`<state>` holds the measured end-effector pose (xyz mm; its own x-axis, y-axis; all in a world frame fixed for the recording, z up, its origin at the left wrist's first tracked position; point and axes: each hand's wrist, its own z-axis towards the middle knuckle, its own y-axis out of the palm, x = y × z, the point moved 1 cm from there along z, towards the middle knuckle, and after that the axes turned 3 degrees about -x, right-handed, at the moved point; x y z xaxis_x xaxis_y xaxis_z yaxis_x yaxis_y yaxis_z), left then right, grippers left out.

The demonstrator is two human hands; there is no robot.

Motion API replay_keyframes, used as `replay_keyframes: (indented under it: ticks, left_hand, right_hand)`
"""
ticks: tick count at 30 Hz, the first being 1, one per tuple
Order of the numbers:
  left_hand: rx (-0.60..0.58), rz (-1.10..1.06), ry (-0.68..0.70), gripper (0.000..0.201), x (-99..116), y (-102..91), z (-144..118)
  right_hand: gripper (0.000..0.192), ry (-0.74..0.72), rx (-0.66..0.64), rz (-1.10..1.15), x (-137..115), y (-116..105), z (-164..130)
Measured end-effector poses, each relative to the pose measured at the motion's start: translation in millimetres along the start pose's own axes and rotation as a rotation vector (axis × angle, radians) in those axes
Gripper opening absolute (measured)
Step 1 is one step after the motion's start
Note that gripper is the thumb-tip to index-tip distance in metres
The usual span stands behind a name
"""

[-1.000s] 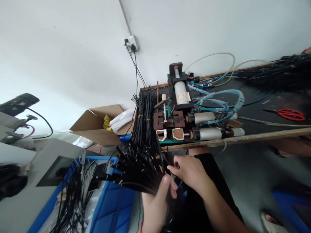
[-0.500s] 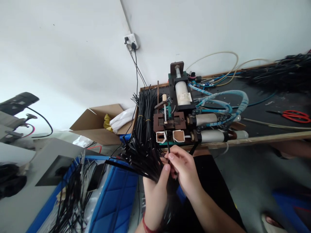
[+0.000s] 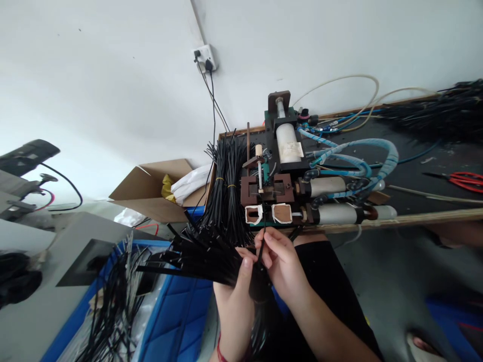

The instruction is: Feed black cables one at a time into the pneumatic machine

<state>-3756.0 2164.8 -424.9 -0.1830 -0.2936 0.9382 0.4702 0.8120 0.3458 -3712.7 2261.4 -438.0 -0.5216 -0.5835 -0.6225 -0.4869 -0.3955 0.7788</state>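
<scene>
Left hand: your left hand is fisted round a fanned bundle of black wires.
Right hand: your right hand pinches one thin wire, upright, below the small metal machine.

At frame centre I see the left hand gripping a fanned bundle of black cables. The right hand pinches one cable below the bench machine.

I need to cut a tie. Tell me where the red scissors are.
The red scissors lie at the far right of the head view, on the dark workbench, right of the blue hoses and below the heap of black wires.
</scene>
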Motion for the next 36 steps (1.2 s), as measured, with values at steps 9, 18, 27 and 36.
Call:
replay_keyframes:
  ticks: [9, 18, 27, 36]
  left_hand:
    - [0.018, -0.017, -0.010, 0.030, -3, 0.8, 4]
    - [0.042, -0.006, -0.023, 0.034, -5, -0.1, 1]
    - [-0.022, 0.020, -0.067, 0.028, -25, -14.7, -13]
    - [-0.003, 0.123, -0.030, 0.033, -27, -19.6, -12]
  right_hand:
    - [0.026, 0.013, 0.003, 0.018, 4, -1, 6]
    - [0.030, -0.007, 0.027, -0.026, 6, -4, 5]
    - [0.031, 0.052, -0.128, -0.484, 2, -14, -5]
    - [0.007, -0.380, -0.212, -0.832, -9, -16, -10]
